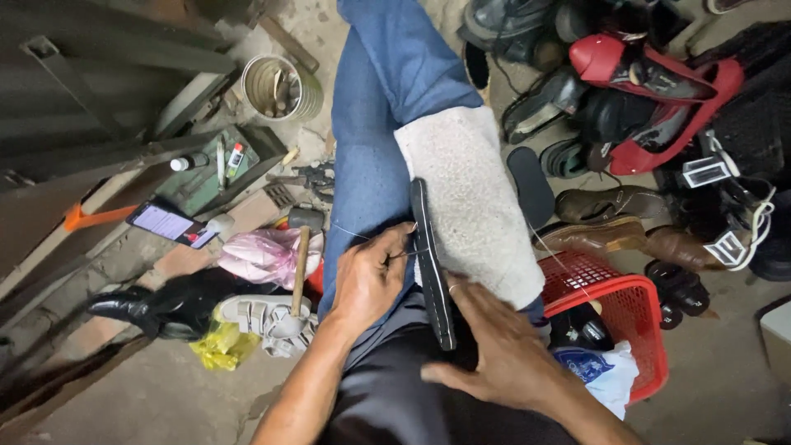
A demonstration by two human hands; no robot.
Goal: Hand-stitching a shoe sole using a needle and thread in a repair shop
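We rest the black sole (432, 264) on edge across our lap, against the grey cloth (474, 198) on our knee. Our left hand (368, 276) pinches the thread (354, 233) at the sole's rim — fingers narrow — while our right hand (503, 350), fingers spread, steadies it. Best keep the thread taut and the sole firmly braced.

The shoe sole (432, 264) I pinch with my left hand (371, 276) is black, its upper (470, 198) a pale grey-white felt with a speckled nap. My right hand (503, 350) lies on dark charcoal cloth; my jeans (371, 124) are mid blue. Beside me the basket (638, 317) is bright red with a mesh pattern, the plastic bag (268, 255) pink, the hammer (301, 247) wooden-handled with a grey head, the heeled shoes (651, 91) red and black.
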